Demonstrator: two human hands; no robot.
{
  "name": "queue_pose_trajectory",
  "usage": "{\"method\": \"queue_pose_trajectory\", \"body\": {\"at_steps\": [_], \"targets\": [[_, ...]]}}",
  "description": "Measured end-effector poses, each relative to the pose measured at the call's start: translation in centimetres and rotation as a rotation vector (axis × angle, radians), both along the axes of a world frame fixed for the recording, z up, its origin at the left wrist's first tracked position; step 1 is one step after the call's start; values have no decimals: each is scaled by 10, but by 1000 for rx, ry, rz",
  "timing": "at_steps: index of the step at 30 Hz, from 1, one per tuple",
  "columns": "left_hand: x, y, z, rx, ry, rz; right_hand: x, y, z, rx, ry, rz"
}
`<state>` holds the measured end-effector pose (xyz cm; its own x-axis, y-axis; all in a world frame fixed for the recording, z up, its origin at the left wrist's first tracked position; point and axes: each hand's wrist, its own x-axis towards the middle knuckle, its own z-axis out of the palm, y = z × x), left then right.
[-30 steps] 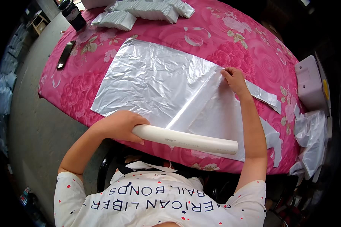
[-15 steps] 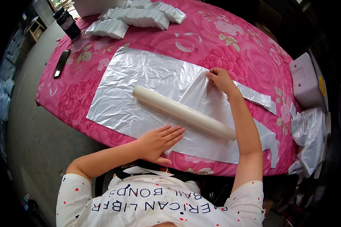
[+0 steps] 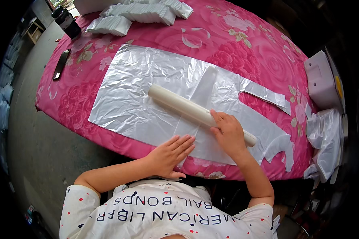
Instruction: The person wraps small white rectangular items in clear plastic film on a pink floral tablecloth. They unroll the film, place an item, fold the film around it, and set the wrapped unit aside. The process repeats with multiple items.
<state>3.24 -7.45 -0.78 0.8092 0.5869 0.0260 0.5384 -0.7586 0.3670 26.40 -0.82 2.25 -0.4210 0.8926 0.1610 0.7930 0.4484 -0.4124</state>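
Pink flowered cloth (image 3: 263,71) covers the table in front of the person as I watch from far off through the head camera. I see the left hand (image 3: 169,156) released, laid flat with its fingers together and thumb apart, touching the near edge of the plastic bag (image 3: 125,91). I see the right hand (image 3: 229,133) grasping the white tube (image 3: 179,104), fingers over the far side and thumb on the near side, close to the tube's right end. How hard it squeezes, I cannot tell. From the right hand the tube slants away to the left and ends beyond the left hand, resting on the bag. That silvery white bag lies spread and wrinkled beneath, its wide part running out beyond the left hand and its strap ends reaching past the right hand

Farther out, well beyond the left hand to its left, I make out a dark phone (image 3: 61,64), and past that a dark bottle (image 3: 66,22) beside bundles of folded white plastic (image 3: 147,15). Well to the right of the right hand I find a pale box (image 3: 323,81) and, nearer the body, a heap of clear plastic (image 3: 325,137)
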Motion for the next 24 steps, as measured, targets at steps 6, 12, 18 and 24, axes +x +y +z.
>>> {"method": "queue_pose_trajectory", "body": {"at_steps": [6, 12, 18, 24], "targets": [[-11, 14, 3, -116, -164, -153, 83, 54, -7, 94, -23, -433], [-18, 13, 2, -77, -27, -195, 49, 11, 14, -85, 167, -138], [-1, -11, -2, 49, 131, -105, 2, -18, 4, 16, 20, 148], [-6, -3, 5, -19, 96, -171, 0, 63, -10, 180, 13, 58]]}}
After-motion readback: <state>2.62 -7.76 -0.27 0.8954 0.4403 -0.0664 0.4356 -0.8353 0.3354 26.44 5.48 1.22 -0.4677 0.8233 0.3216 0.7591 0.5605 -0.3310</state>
